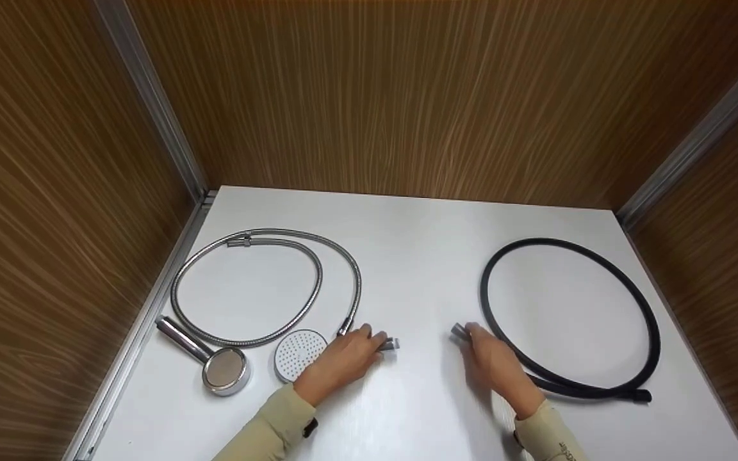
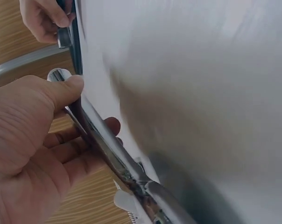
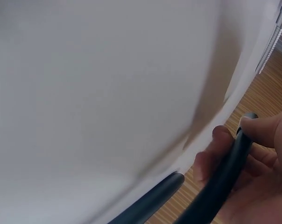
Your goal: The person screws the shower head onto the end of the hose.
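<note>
Near the middle of the table my left hand [image 1: 345,354] grips the chrome handle [image 2: 108,140] of a hand shower, thumb on one side and fingers on the other. Its round white spray face [image 1: 300,355] shows beside the wrist, and the handle's threaded end [image 1: 396,344] points right. Across a gap, my right hand [image 1: 494,362] pinches one end of a black shower hose [image 1: 654,326] between thumb and fingers. That hose end [image 1: 460,331] faces the shower handle, apart from it. The rest of the hose lies in a loop on the right.
A coiled metal shower hose [image 1: 357,282] lies on the left of the white table [image 1: 420,256]. By its lower left rests a second hand shower [image 1: 225,371] with a beige face. Wood-grain panels [image 1: 375,96] stand around the back and sides.
</note>
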Available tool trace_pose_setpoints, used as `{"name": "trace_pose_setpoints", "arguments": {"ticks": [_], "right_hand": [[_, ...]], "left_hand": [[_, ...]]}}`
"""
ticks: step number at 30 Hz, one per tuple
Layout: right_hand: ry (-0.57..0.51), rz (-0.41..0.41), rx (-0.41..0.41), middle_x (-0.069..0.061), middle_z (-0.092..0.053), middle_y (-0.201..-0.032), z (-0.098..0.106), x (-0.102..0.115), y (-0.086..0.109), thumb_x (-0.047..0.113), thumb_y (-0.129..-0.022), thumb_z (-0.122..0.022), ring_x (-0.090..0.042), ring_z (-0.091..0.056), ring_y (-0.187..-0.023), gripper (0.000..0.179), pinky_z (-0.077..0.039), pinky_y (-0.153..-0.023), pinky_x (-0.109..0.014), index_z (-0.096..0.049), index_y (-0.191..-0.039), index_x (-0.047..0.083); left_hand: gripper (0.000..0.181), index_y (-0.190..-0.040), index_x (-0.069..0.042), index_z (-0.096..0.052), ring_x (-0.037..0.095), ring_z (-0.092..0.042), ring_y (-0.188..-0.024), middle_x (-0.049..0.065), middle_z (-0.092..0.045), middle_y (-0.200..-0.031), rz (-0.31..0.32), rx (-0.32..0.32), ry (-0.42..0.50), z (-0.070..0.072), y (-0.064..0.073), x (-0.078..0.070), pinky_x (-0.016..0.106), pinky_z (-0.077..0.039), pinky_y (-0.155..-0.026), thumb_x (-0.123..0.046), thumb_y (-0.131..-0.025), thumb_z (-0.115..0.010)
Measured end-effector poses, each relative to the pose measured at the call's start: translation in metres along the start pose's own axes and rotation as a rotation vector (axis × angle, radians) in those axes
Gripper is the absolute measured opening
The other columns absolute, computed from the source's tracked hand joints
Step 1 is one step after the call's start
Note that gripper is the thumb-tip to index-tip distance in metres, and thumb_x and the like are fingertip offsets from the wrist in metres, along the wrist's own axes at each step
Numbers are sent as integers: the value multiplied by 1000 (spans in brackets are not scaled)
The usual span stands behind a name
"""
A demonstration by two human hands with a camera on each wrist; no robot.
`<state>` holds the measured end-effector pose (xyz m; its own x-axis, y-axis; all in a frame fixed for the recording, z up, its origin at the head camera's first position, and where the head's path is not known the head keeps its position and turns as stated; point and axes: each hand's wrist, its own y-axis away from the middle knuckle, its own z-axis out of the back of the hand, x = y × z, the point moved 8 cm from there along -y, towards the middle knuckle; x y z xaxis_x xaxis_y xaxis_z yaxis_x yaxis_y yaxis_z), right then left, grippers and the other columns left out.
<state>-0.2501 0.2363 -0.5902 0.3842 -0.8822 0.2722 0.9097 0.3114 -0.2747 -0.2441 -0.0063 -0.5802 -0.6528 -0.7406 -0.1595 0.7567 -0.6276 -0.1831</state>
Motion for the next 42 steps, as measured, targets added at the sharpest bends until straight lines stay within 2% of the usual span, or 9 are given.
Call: {"name": "trace_pose_setpoints", "arguments": {"ticks": [3, 9, 18, 25, 31, 36, 42], "right_hand": [[-37, 0, -2, -24, -70, -108, -1, 0, 1, 0, -96, -68, -40, -73, -91, 30, -60, -82, -52, -59, -124, -9], [-128, -62, -2, -19, -71, -98, -3, -6, -1, 10, -98, -71, -32, -70, -84, 30, -58, -77, -51, -59, -123, -2], [-157, -97, 49, -13, -73, -93, -4, -5, -1, 18, -100, -71, -23, -67, -78, 29, -55, -72, -46, -61, -123, 3], [-127, -43, 29, -16, -75, -92, 1, 4, -1, 17, -102, -69, -27, -71, -77, 25, -56, -69, -45, -62, -122, 6], [-109, -9, 8, -12, -75, -88, 2, 9, 0, 20, -100, -71, -26, -69, -72, 25, -55, -66, -43, -64, -122, 10], [-160, -22, 29, -4, -74, -84, 0, 10, 1, 25, -100, -73, -14, -61, -68, 25, -52, -65, -36, -67, -122, 14], [-217, -2, 46, 7, -65, -74, 3, 19, 0, 28, -99, -73, -4, -48, -61, 25, -44, -61, -25, -68, -121, 17]], "left_hand": [[29, -126, -10, -67, 15, -59, -70, 5, -61, -88, -16, -27, -12, 1, -1, -1, 27, -53, -60, -23, -101, -70], [28, -126, -11, -66, 17, -61, -73, 5, -66, -88, -58, -70, -38, 4, -3, -6, 28, -53, -64, -21, -101, -69], [28, -130, -18, -64, 16, -56, -75, 2, -63, -88, -64, -55, -66, 4, -5, -10, 29, -52, -68, -29, -104, -65], [30, -130, -20, -65, 16, -53, -70, 1, -61, -84, -72, -99, -51, 6, -7, -13, 29, -47, -64, -32, -102, -67], [32, -132, -23, -66, 15, -53, -70, 1, -61, -84, -64, -84, -62, 6, -13, -16, 28, -45, -62, -34, -101, -68], [33, -133, -25, -66, 14, -52, -71, 0, -61, -86, -60, -62, -73, 7, -18, -19, 26, -44, -62, -36, -102, -66], [31, -130, -26, -66, 14, -52, -71, 0, -61, -85, -81, -83, -77, 8, -20, -23, 26, -46, -64, -36, -101, -68]]}}
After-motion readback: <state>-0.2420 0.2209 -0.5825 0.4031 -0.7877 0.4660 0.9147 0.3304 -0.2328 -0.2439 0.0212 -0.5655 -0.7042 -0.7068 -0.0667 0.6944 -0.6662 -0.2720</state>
